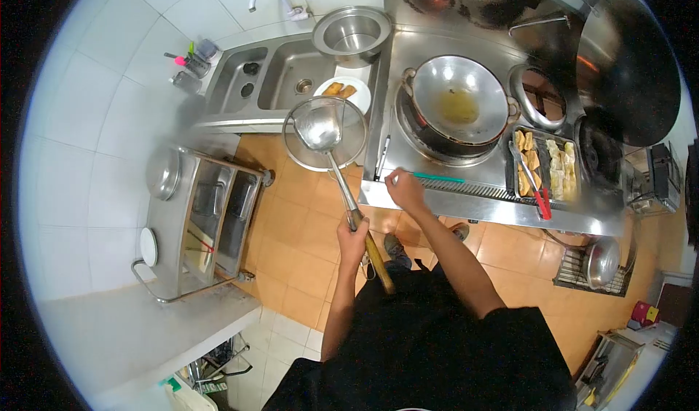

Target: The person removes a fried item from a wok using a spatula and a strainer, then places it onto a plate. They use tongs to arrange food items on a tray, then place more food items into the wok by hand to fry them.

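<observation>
My left hand [352, 238] is wrapped round the handles of a metal ladle [319, 130] and a round wire-mesh strainer [354, 145]. The ladle's bowl overlaps the strainer, and a wooden handle end points back toward my body. Close to the stove's front edge is my right hand [405, 190], its fingers drawn together; whatever they may hold is too small to tell. Just right of those fingers lies a thin teal stick [440, 178]. A wok [460, 99] with some yellowish oil sits on the burner beyond.
Right of the wok, a tray [580, 185] holds golden and pale pieces, with red-handled tongs [539, 192] on it. A plate [360, 104] of fried pieces stands by the sink [273, 83], near a steel pot [352, 32]. A steel cart [191, 214] is at left.
</observation>
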The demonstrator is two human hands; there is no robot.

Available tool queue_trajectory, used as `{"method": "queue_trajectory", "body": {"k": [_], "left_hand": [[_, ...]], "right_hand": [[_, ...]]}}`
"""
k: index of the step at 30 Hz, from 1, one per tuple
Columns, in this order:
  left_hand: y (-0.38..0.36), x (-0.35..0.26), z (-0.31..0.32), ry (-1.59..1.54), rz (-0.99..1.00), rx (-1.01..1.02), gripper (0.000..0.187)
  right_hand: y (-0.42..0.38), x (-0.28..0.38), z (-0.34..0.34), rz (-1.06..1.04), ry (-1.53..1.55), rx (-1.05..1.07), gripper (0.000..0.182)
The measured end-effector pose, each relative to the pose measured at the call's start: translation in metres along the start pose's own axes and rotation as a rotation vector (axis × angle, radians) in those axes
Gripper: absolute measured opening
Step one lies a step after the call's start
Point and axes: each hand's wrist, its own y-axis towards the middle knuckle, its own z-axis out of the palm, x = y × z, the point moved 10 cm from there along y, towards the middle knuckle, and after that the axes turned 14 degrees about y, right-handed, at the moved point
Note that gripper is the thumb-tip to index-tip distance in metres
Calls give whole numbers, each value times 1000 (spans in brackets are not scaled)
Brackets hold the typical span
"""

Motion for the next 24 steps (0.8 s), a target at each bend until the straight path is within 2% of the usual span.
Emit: {"method": "queue_trajectory", "body": {"k": [1, 3, 6, 7, 11, 20, 22, 24], "left_hand": [[0, 3, 0, -10, -11, -4, 11], [-4, 6, -5, -11, -22, -18, 12], [-11, 0, -15, 12, -22, -39, 12], [-14, -7, -19, 51, -70, -27, 13], [-14, 6, -28, 2, -76, -58, 12], [-10, 14, -35, -42, -76, -87, 12], [-9, 11, -34, -25, -71, -76, 11], [-6, 11, -31, -20, -58, -63, 11]], "right_hand": [[18, 3, 5, -7, 5, 2, 31], [42, -8, 23, 108, -301, 84, 38], [55, -3, 26, 156, -403, 88, 45], [57, -5, 30, 220, -387, 156, 48], [61, -1, 38, 241, -422, 213, 49], [69, -34, 35, 272, -642, 263, 33], [70, -20, 19, 193, -617, 62, 22], [65, -9, 4, 190, -649, 73, 22]]}}
